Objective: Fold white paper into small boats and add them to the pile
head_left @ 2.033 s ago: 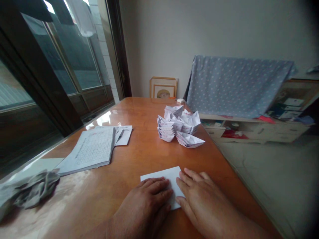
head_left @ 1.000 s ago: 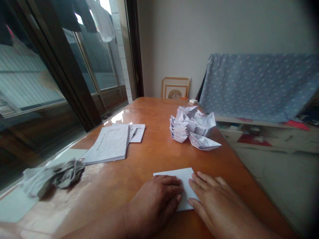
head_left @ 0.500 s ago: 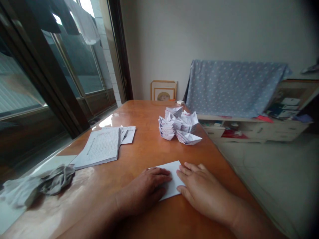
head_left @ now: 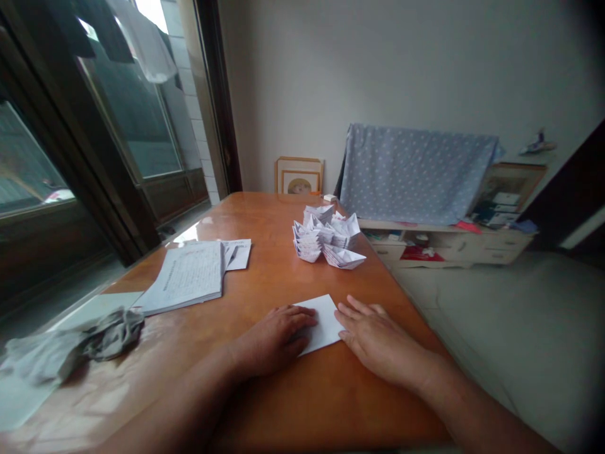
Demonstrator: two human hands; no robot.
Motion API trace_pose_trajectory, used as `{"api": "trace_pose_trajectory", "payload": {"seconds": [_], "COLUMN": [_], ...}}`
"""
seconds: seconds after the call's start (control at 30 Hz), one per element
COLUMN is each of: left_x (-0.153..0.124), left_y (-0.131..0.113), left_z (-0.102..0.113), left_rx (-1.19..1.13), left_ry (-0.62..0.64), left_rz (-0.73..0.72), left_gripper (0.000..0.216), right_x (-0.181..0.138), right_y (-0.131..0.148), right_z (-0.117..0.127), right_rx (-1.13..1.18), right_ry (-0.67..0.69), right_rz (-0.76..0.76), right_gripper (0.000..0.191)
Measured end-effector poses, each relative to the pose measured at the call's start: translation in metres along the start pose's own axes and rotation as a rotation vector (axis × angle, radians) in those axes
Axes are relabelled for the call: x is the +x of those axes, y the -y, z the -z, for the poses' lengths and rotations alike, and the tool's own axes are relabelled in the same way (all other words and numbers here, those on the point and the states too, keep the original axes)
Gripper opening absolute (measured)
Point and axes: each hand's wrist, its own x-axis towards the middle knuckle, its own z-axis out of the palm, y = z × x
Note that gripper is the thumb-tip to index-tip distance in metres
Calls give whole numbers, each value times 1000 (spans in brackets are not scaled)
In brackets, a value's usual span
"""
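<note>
A folded sheet of white paper [head_left: 325, 320] lies flat on the wooden table near me. My left hand [head_left: 282, 335] rests palm down over its left part, fingers stretched across the paper and hiding that side. On the right edge, my right hand [head_left: 371, 337] lies flat with its fingers spread, fingertips touching the border of the paper. Neither hand is closed around anything. Beyond them stand stacks of folded paper boats [head_left: 326, 233], nested in one another.
To the left lies a stack of written sheets [head_left: 191, 277], with a smaller paper bundle [head_left: 240, 253] beside it. A crumpled grey cloth [head_left: 113, 334] is at the left edge of the table [head_left: 269, 221]. A low white cabinet [head_left: 472, 246] stands beyond the table on the right.
The camera view has shifted a little. Both hands stay flat on the paper; the right hand now sits at its right edge with fingers slightly farther forward.
</note>
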Motion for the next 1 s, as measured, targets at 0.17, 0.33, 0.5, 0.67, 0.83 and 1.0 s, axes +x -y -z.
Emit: {"api": "trace_pose_trajectory", "payload": {"seconds": [0.17,0.33,0.5,0.67,0.83,1.0], "left_x": [2,2,0,-1,0,2], "left_y": [-1,4,9,8,9,10], "left_z": [0,-3,-6,-6,-5,-5], "left_rx": [-3,-5,-2,-8,-16,13], "left_ry": [4,-3,-13,-21,-11,12], "left_rz": [-8,-49,-34,-29,-41,-30], "left_gripper": [36,35,37,37,37,38], "right_x": [-14,-18,-30,-46,-50,-42], "right_y": [19,51,47,31,20,22], "right_z": [-5,-17,-27,-22,-18,-22], "right_rx": [-1,37,45,36,-40,-83], "right_ry": [-122,-87,-60,-81,-131,-217], "right_rz": [7,145,81,4,-120,-114], "right_gripper": [51,60,67,61,59,64]}}
